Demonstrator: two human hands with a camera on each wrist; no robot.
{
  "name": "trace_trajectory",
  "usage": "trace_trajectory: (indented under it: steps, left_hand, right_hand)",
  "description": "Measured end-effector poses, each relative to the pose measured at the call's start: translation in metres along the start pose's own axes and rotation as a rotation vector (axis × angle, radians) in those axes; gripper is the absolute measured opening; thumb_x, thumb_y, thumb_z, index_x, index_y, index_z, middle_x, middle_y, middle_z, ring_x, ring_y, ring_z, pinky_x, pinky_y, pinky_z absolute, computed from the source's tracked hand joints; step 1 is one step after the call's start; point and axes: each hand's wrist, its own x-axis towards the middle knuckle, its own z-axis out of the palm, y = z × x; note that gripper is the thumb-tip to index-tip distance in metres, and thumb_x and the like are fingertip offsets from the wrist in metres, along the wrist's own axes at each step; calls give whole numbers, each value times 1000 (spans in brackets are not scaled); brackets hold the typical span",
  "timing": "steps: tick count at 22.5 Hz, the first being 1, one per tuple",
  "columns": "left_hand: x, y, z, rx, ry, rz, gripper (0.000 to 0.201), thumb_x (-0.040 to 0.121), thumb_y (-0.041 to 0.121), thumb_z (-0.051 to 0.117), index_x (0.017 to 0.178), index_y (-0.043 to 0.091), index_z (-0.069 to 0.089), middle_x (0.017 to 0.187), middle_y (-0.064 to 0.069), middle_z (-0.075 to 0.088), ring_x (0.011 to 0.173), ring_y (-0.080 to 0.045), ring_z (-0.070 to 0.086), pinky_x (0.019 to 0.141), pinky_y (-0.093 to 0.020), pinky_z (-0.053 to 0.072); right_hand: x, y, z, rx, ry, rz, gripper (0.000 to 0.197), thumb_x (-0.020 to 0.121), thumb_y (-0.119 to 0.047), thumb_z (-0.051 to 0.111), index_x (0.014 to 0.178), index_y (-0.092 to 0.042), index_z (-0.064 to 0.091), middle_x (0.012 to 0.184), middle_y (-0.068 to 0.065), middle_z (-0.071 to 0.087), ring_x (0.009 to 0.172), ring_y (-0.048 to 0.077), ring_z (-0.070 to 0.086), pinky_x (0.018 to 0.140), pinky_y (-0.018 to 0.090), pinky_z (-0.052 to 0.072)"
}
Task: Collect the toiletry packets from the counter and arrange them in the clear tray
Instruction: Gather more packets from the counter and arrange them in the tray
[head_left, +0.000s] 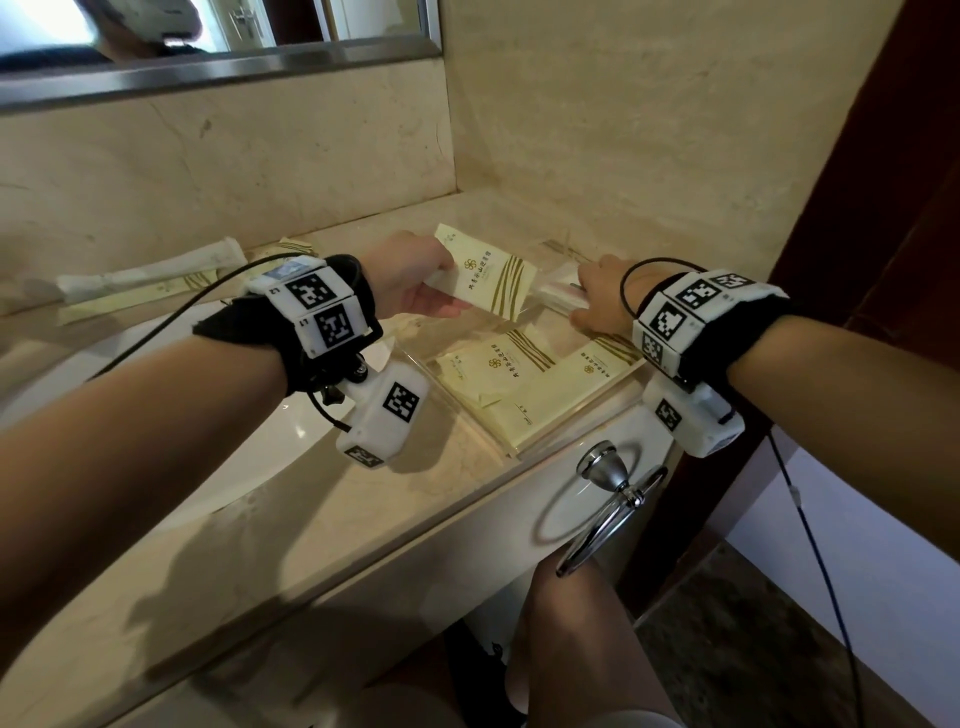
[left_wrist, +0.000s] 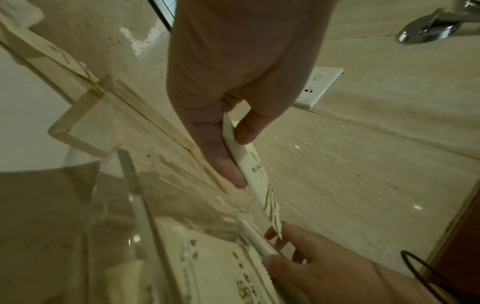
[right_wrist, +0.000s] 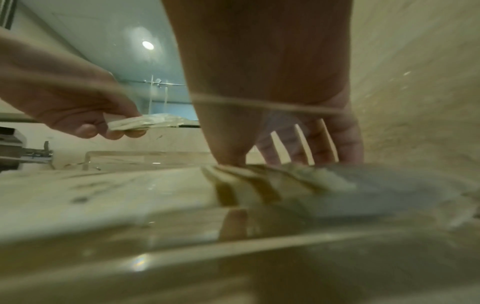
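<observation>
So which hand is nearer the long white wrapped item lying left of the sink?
Left. The left hand hovers midway along the counter; the right hand reaches into the clear tray, farther off.

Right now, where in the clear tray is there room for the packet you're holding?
Bare tray floor lies between the two flat packets and the right hand. The near half is crowded. The left hand holds the packet above it.
</observation>
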Motion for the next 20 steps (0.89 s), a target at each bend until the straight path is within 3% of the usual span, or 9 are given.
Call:
trace_trajectory:
  steps: [3, 7, 9, 11, 13, 15, 17, 18, 20]
  left_hand:
    - [-3, 0, 0, -3, 16, -9, 14, 99, 5, 36, 111, -1, 42, 90, -13, 65, 73, -23, 67, 58, -24, 58]
    - [-7, -1, -1, -78, -12, -21, 20, 100, 4, 34, 117, -1, 41, 98, -16, 65, 78, -23, 67, 56, -23, 58]
    - [-10, -1, 2, -167, -44, -23, 22, 100, 4, 32, 120, 0, 41, 95, -14, 65, 79, -22, 67, 54, -22, 59]
    - [-14, 0, 7, -266, -74, -36, 20, 101, 3, 30, 118, 2, 41, 93, -13, 65, 77, -22, 66, 51, -21, 58]
    - [-18, 1, 12, -257, -117, -35, 19, 100, 3, 30, 115, 4, 43, 93, -11, 65, 75, -20, 66, 52, -23, 58]
    - [-21, -1, 11, -18, -131, 8, 19, 98, 4, 36, 112, 5, 48, 98, -9, 63, 76, -18, 64, 59, -26, 56]
    - [-26, -6, 11, 427, -105, 87, 12, 95, 9, 45, 103, 9, 53, 96, -5, 58, 76, -15, 56, 60, -23, 48]
    - [-28, -10, 11, 665, -97, 132, 9, 93, 13, 51, 100, 10, 53, 96, -5, 55, 79, -17, 53, 63, -23, 45]
    - [-30, -22, 13, 1016, -153, 213, 33, 89, 27, 61, 118, 15, 49, 111, -5, 53, 98, -22, 53, 81, -30, 45]
  right_hand:
    - [-6, 0, 1, 26, -4, 66, 63, 92, -46, 46, 139, -7, 33, 140, 18, 40, 121, 35, 49, 93, 39, 42]
    - [-10, 1, -12, 224, 112, 61, 54, 93, -45, 41, 130, -6, 47, 135, 19, 47, 120, 34, 48, 96, 41, 42]
    - [-16, -4, -23, 580, 165, 39, 43, 95, -39, 39, 112, -5, 59, 124, 18, 59, 106, 31, 56, 89, 37, 45]
    - [-23, -14, -30, 894, 74, 38, 37, 95, -38, 42, 105, -9, 64, 104, 5, 68, 88, 20, 60, 78, 30, 46]
    - [-29, -23, -32, 1039, -13, 43, 24, 94, -34, 49, 97, -14, 62, 86, -4, 64, 73, 10, 55, 66, 22, 40]
    - [-28, -26, -33, 1095, 1, 62, 23, 93, -23, 55, 106, -7, 63, 93, 3, 68, 73, 11, 55, 60, 19, 38]
    - [-28, -20, -35, 1111, 79, 107, 32, 93, -15, 55, 120, 0, 60, 111, 13, 68, 80, 15, 56, 58, 18, 38]
    - [-28, -14, -36, 1082, 132, 132, 32, 92, -12, 54, 121, 1, 60, 112, 15, 67, 80, 16, 56, 57, 18, 39]
    - [-27, -2, -33, 1000, 230, 163, 29, 90, -5, 52, 118, 0, 62, 112, 14, 67, 82, 17, 58, 59, 20, 43]
